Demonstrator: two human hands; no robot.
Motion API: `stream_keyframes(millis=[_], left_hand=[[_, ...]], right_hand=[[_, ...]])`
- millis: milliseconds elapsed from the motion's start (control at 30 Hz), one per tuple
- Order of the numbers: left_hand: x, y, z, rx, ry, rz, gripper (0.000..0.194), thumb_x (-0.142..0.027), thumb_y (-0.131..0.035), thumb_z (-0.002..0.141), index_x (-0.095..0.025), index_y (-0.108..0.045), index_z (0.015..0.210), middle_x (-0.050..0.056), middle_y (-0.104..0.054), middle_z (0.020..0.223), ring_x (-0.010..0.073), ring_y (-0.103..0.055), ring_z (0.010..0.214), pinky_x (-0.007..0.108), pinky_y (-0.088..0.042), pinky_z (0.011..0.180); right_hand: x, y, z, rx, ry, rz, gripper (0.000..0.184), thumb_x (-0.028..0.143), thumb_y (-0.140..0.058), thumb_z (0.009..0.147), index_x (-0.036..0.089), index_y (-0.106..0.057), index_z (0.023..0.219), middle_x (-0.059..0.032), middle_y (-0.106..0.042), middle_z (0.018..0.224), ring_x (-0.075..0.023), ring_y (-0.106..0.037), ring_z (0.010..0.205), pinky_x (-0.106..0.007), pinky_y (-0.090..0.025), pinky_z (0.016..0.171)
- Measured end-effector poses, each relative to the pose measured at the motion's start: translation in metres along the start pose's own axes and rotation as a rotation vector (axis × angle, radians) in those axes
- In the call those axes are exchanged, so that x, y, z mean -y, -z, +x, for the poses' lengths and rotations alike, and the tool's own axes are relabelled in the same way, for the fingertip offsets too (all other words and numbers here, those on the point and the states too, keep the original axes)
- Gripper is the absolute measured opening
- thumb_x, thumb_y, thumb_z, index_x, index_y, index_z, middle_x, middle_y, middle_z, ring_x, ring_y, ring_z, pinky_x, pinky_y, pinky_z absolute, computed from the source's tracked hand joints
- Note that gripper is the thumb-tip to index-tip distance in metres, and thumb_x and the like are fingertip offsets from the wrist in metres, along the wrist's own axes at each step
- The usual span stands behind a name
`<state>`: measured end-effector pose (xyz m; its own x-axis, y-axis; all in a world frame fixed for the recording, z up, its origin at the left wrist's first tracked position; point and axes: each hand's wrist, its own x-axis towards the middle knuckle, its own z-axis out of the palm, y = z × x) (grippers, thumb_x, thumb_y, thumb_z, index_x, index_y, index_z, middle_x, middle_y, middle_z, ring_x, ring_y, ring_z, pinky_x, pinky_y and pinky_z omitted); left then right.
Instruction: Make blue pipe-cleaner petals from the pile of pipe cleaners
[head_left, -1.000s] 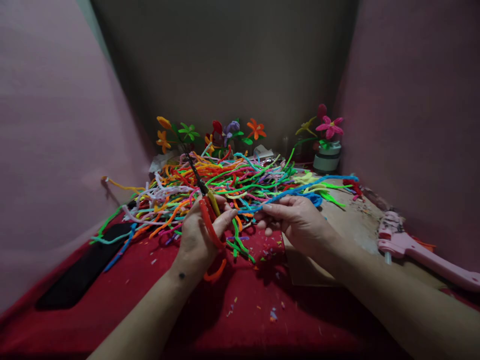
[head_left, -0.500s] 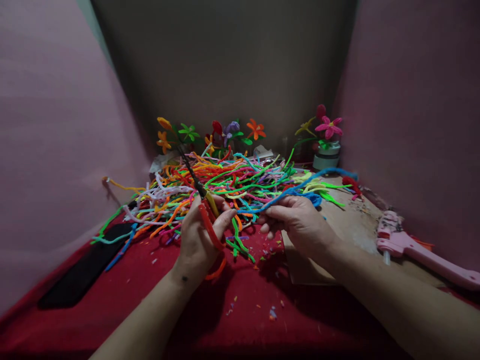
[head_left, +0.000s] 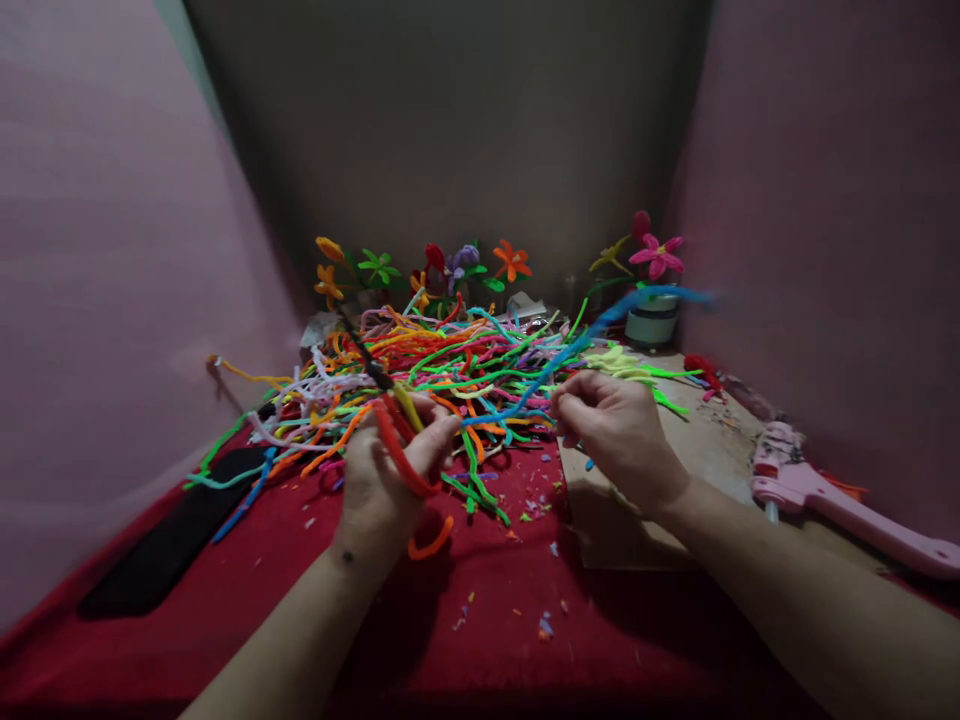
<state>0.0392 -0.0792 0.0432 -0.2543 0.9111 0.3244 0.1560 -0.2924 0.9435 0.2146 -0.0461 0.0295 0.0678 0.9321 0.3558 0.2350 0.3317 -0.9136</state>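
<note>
Left hand pinches blue stem, grips scissors | stem rises from there toward two o'clock | right hand curled narrow, cannot tell if holding | pile at twelve o'clock

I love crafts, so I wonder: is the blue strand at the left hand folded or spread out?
Spread out, in a curve: the blue strand runs from the left hand up to a blurred far end.

We look from one head-worn camera, close above our left hand and right hand, forward and down over red cloth toward a dim, probably grey far wall.
</note>
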Motion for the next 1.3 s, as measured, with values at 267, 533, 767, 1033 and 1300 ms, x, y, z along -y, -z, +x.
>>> stream_keyframes(millis=[267,533,767,1033,1300], left_hand=[[0.008,0.005,0.010,-0.006,0.028,-0.180,0.020,-0.023,-0.066,0.068,-0.015,-0.053,0.080,-0.005,-0.053,0.052,0.0069,-0.049,0.044,0.017,-0.038,0.044],[0.011,-0.007,0.000,0.129,0.064,-0.116,0.020,-0.025,-0.068,0.069,-0.015,-0.054,0.079,-0.004,-0.056,0.061,0.0074,-0.054,0.046,0.018,-0.042,0.044],[0.006,-0.005,-0.001,0.259,0.116,-0.125,0.019,-0.023,-0.067,0.068,-0.014,-0.053,0.078,-0.003,-0.058,0.060,0.0077,-0.052,0.046,0.019,-0.042,0.045],[0.005,-0.003,-0.003,0.319,0.171,-0.091,0.021,-0.026,-0.066,0.069,-0.016,-0.052,0.082,-0.004,-0.056,0.055,0.0097,-0.051,0.045,0.020,-0.040,0.042],[-0.001,-0.005,-0.004,0.356,0.198,-0.015,0.017,-0.024,-0.064,0.070,-0.015,-0.050,0.074,-0.006,-0.047,0.049,0.0061,-0.041,0.042,0.017,-0.031,0.039]], right_hand=[[0.007,-0.014,-0.006,0.477,-0.242,0.320,0.020,0.026,-0.057,0.072,0.013,-0.060,0.058,-0.0025,-0.060,0.052,-0.0092,-0.053,0.041,-0.023,-0.044,0.044],[-0.005,-0.023,-0.010,0.509,-0.228,0.628,0.018,0.027,-0.067,0.070,0.013,-0.067,0.081,-0.0037,-0.066,0.066,-0.0106,-0.059,0.053,-0.023,-0.047,0.051],[-0.008,-0.019,-0.008,0.453,-0.223,0.663,0.019,0.030,-0.064,0.074,0.012,-0.066,0.072,-0.0043,-0.065,0.062,-0.0112,-0.060,0.054,-0.024,-0.048,0.053],[-0.005,-0.016,-0.008,0.421,-0.235,0.659,0.018,0.030,-0.063,0.074,0.013,-0.064,0.069,-0.0045,-0.066,0.065,-0.0115,-0.061,0.054,-0.024,-0.048,0.054],[-0.006,-0.019,-0.012,0.457,-0.240,0.632,0.016,0.028,-0.067,0.070,0.012,-0.065,0.068,-0.0032,-0.064,0.060,-0.0104,-0.057,0.052,-0.024,-0.045,0.055]])
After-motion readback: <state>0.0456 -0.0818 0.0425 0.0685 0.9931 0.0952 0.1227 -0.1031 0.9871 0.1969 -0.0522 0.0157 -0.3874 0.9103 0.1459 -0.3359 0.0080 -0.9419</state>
